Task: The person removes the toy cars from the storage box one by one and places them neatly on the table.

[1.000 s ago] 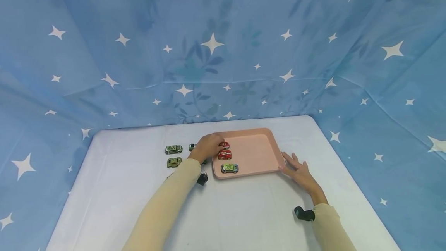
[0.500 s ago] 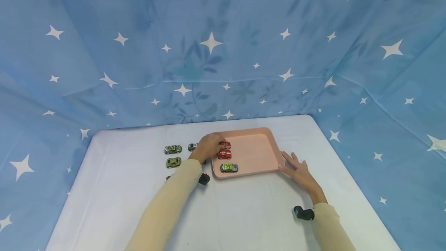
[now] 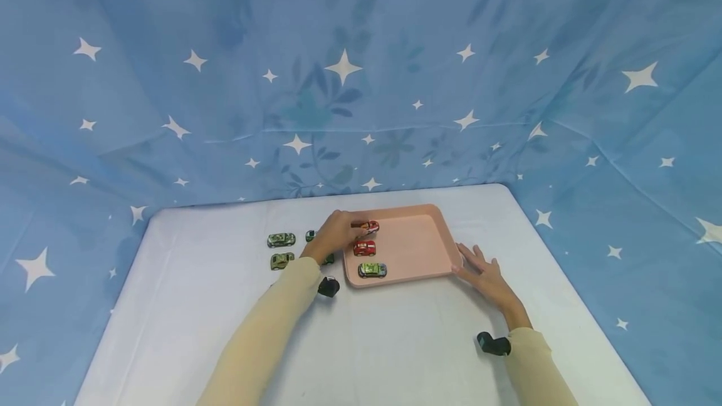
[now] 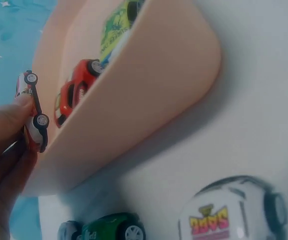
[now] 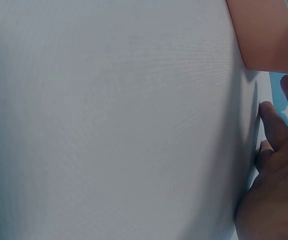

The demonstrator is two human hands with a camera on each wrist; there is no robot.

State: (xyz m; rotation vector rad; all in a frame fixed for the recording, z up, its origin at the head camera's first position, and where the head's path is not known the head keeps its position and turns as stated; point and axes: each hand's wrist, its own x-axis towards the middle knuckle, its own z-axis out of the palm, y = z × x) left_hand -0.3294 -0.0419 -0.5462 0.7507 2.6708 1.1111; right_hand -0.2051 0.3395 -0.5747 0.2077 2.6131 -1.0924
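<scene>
Sleeves: long, pale cream-yellow, smooth fabric on both arms, reaching to the wrists.
Left wrist camera (image 3: 328, 286): small, black, rounded, worn at the cuff.
Right wrist camera (image 3: 492, 344): small, black, likewise strapped at the cuff.
Hands: bare, no gloves.

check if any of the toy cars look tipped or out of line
One does: the red and white car pinched in the left hand over the pink tray is tipped on its side, wheels showing in the left wrist view. The red car and the green car sit upright in the tray.

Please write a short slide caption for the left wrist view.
Left hand holds a red-and-white toy car over the pink tray's rim.
</scene>
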